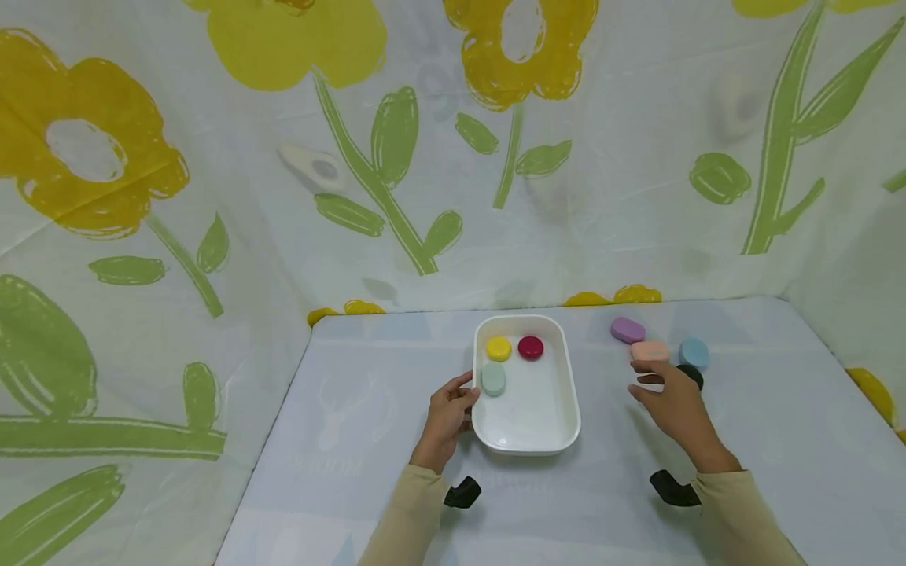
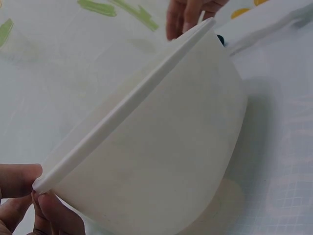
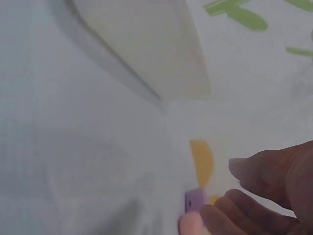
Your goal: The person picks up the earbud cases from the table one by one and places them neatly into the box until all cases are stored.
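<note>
A white rectangular tub (image 1: 535, 409) stands on the table, and my left hand (image 1: 447, 417) pinches its left rim between thumb and fingers. Inside, near the far end, lie a yellow round piece (image 1: 499, 348) and a dark red round piece (image 1: 531, 347). Against the tub's left wall rests a pale green oval piece (image 1: 493, 379). My right hand (image 1: 672, 397) hovers over the near side of a peach block (image 1: 649, 350), thumb and fingers apart, holding nothing. A black round piece (image 1: 690, 376) is partly hidden behind that hand.
Beyond the peach block lies a purple block (image 1: 627, 330), with a light blue piece (image 1: 694, 353) to its right. The pale table (image 1: 340, 487) ends at a flower-printed cloth (image 1: 609, 212) hanging at the back and sides. Dark straps (image 1: 675, 489) show at both wrists.
</note>
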`<action>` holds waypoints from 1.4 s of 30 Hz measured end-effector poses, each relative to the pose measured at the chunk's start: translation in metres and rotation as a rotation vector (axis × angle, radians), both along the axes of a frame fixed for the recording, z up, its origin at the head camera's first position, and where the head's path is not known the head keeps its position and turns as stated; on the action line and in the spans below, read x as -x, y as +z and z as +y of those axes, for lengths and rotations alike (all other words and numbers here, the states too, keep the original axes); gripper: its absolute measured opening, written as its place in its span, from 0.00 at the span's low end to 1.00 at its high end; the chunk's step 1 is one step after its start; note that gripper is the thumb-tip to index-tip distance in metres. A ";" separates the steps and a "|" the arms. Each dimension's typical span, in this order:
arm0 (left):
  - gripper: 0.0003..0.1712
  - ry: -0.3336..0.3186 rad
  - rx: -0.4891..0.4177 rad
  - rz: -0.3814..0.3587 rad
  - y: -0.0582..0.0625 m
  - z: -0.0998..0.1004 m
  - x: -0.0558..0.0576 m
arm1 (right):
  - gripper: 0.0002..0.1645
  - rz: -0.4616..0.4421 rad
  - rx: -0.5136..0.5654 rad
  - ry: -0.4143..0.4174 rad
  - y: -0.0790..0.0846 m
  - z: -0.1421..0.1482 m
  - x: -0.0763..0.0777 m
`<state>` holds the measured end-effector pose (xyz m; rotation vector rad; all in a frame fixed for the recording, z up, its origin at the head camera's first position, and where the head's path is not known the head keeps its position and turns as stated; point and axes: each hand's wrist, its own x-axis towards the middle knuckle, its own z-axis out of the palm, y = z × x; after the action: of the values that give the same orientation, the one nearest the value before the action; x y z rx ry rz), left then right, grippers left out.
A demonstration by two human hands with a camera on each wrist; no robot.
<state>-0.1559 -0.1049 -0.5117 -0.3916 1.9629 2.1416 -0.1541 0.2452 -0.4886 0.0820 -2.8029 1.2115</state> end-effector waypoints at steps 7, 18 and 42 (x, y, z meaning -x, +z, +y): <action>0.28 -0.005 -0.003 0.014 -0.001 0.001 0.000 | 0.24 0.068 0.004 -0.098 -0.010 0.026 -0.014; 0.29 -0.008 -0.008 0.017 -0.001 0.000 -0.001 | 0.23 0.136 -0.016 -0.202 -0.021 0.050 -0.019; 0.28 -0.006 -0.013 0.014 -0.001 0.001 0.000 | 0.33 0.046 -0.143 -0.198 -0.039 0.059 -0.002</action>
<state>-0.1561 -0.1037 -0.5125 -0.3687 1.9537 2.1584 -0.1525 0.3042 -0.5272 -0.1532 -2.7747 0.9541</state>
